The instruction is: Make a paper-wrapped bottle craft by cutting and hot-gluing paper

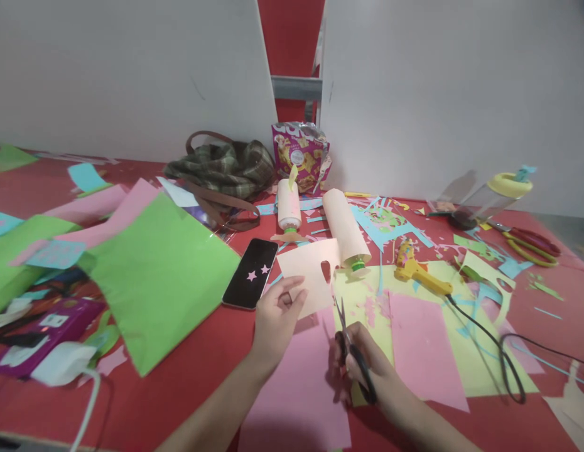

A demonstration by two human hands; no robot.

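Between the fingers and thumb of my left hand point(279, 317) is a sheet of cream paper point(307, 271), held above the table, with an oval hole cut near its right edge. My right hand point(367, 361) grips black-handled scissors point(345, 333). Their blades point up and away from me, close beside the paper's lower right corner; whether they touch it I cannot tell. Beneath both hands lies pink paper point(292, 389). Just beyond the cream sheet, a paper-wrapped tube point(346, 223) with a green cap lies on its side, and a smaller wrapped bottle point(289, 204) is next to it.
A phone point(249, 276) with pink stars lies left of my hands, beside green paper point(164, 270). At right are a yellow glue gun point(419, 273) with a black cord, red-and-yellow scissors point(527, 245) and a clear bottle point(485, 201). A snack bag point(301, 154) stands behind.
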